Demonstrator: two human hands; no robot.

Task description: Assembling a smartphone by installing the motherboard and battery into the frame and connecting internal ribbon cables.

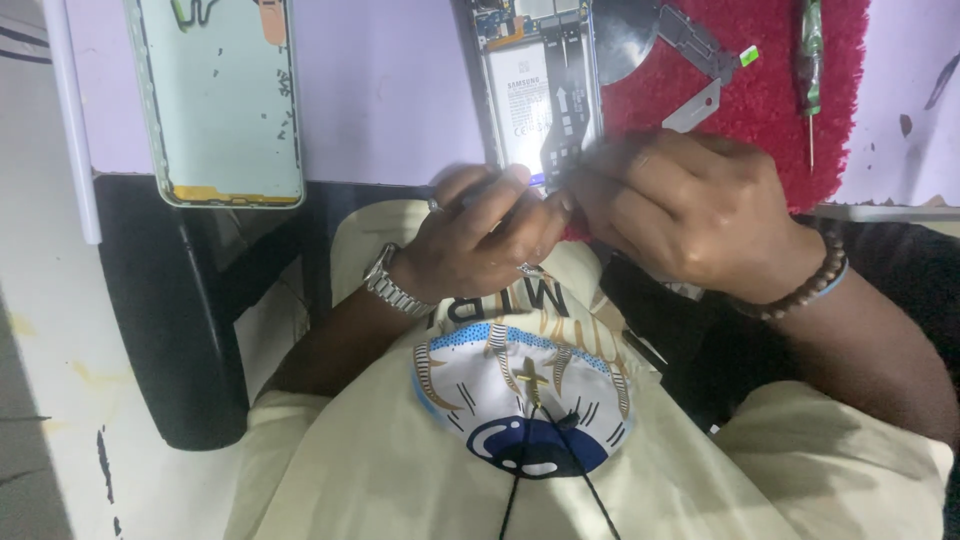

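The opened phone (540, 95) is pinched at its lower edge by both hands, left hand (480, 240) and right hand (690, 215), steadying it. Its back cover (220, 100) is laid aside on the table (390, 90).

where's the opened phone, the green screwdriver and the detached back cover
opened phone (522, 100) head view, on its white battery
green screwdriver (811, 45) head view, on the handle
detached back cover (220, 95) head view, on the middle of its pale green inner face

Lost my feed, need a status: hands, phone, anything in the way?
Left hand and right hand pinched together at opened phone lower edge. What fingers hold: cannot tell. Back cover aside, left.
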